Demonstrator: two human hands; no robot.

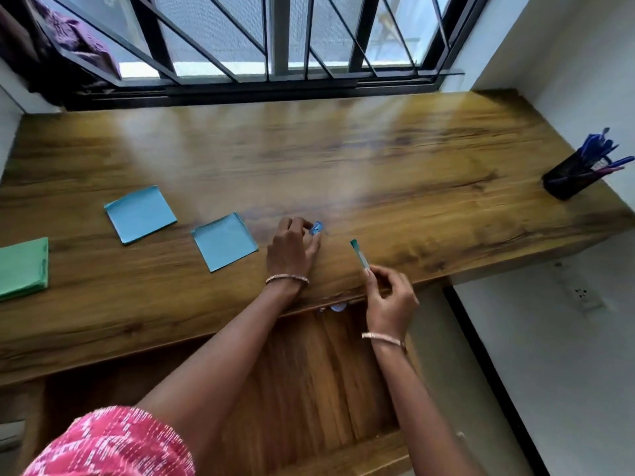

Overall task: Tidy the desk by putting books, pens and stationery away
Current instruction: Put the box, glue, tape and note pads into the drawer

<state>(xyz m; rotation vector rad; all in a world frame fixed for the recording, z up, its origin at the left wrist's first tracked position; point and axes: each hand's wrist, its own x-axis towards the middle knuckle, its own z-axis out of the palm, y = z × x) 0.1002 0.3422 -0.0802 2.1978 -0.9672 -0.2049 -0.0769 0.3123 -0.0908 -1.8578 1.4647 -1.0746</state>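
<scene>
Both forearms are showing bare from elbow down, the left hand (pixel 292 247) and right hand (pixel 390 300) wearing no rings that can be made out. A thin pale pinkish metal-looking bangle (pixel 287 278) is circling the left wrist, and a matching thin pale bangle (pixel 383 338) is circling the right wrist. A short pink-and-white patterned woven fabric sleeve (pixel 113 444) is covering the left upper arm at the bottom edge, its print looking blurred.
</scene>
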